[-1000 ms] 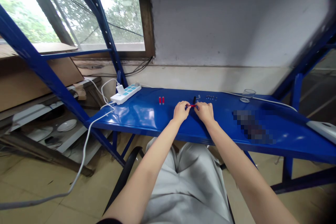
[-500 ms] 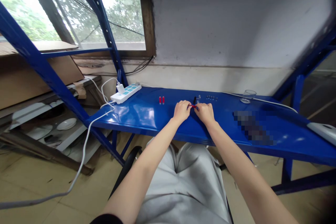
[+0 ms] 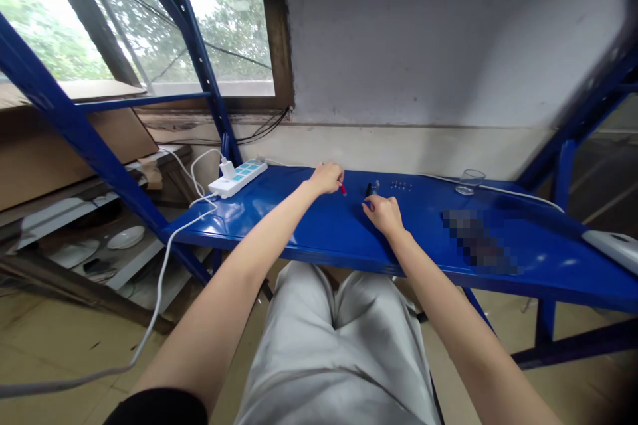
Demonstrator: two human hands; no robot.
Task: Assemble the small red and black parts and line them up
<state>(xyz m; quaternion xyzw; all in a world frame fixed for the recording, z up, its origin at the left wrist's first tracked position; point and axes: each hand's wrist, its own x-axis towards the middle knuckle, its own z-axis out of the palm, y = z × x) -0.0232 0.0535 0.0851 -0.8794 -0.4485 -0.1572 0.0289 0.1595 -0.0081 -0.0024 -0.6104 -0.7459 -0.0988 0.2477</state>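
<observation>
My left hand (image 3: 327, 177) is over the back left part of the blue table (image 3: 329, 232), its fingers closed on a small red cylinder (image 3: 343, 190) that pokes out below the fingertips. The red piece tilts downward, and its exact kind is too small to make out. My right hand (image 3: 385, 214) hovers near the middle with thumb and forefinger slightly apart and nothing visible between them. Just beyond its fingertips stands a small black cylinder (image 3: 369, 190), beside little clear or metallic pieces (image 3: 377, 184). Several tiny metallic pieces (image 3: 401, 186) lie in rows to the right.
A white power strip (image 3: 238, 178) with a plugged-in charger sits at the table's left end. A clear glass cup (image 3: 469, 182) stands back right, near a white cable. A blurred dark object (image 3: 478, 242) lies front right. Blue frame posts (image 3: 563, 176) rise at both sides.
My left hand has moved left and back with the red cylinder, away from my right hand, which has let go and stays near its place. The two standing red cylinders are now hidden.
</observation>
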